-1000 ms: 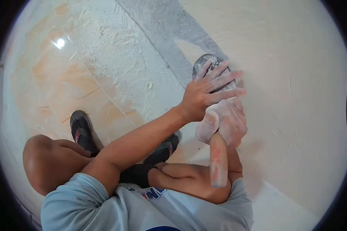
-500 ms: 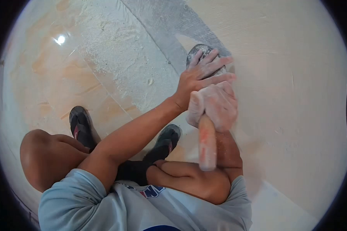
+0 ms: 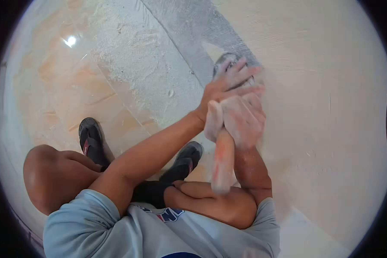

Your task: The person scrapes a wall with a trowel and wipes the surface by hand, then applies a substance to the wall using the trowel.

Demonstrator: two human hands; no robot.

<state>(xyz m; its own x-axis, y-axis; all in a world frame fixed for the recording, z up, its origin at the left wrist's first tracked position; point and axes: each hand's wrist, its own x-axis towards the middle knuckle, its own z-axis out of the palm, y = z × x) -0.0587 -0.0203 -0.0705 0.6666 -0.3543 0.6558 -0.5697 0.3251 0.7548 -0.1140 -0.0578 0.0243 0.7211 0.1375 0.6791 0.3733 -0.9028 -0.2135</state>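
My right hand, coated in white dust, is wrapped round the pale handle of a hand tool, its rounded butt pointing back toward my body. Beyond it, my left hand lies with fingers spread over the tool's dark, dusty rounded head. The fingers cover much of that head, which is close against the pale plastered surface on the right. A small pale triangular patch shows just past the head.
A dark grey strip runs along the plastered surface. White powder lies thickly on the marbled tile floor. My feet in dark shoes stand at lower left, my knees bent.
The handle's butt has swung left, and my right hand has shifted slightly with it. My left hand and the tool head have moved a little to the right and down in view.
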